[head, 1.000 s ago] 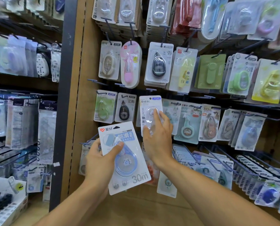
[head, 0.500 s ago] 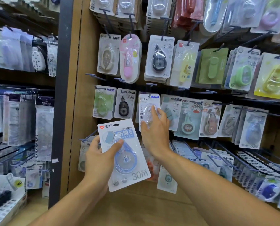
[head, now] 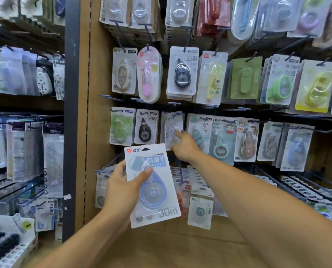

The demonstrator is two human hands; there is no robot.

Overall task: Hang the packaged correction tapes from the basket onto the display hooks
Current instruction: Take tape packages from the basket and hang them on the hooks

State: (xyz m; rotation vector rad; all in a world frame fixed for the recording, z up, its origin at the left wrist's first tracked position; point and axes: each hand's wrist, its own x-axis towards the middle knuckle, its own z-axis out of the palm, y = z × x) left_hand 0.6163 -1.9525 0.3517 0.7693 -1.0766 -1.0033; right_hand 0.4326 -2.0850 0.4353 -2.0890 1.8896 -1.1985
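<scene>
Landmark: brown pegboard display panel point(head: 95, 132) with dark wire hooks, carrying rows of carded correction tapes.
Left hand point(head: 120, 188): curled round the left edge of a white blister card holding a blue-and-clear round correction tape marked "30m" point(head: 152, 185); the thumb lies across the front of the blister and the fingers are behind the card.
Held card: upright, tilted slightly, in front of the lower part of the panel and not on any hook; its hang hole at the top edge is free.
Right hand point(head: 184, 147): reaching to the panel's middle row, the index finger extended and touching a white card with a clear, colourless correction tape point(head: 172, 128); the other fingers are loosely bent and hold nothing.
Clear-tape card: hanging on a hook in the middle row, third from the panel's left edge, just above and to the right of the held card.
Neighbours in that row: a black teardrop correction tape on a white card point(head: 146, 126) just left of the clear-tape card, and a pale green correction tape on a white card point(head: 121, 125) nearest the panel's left edge.
Row above: a pink elongated correction tape in a rounded blister pack point(head: 147, 74).
Left of the panel: a dark grey metal upright point(head: 70, 113), then shelves of further packaged stationery.
</scene>
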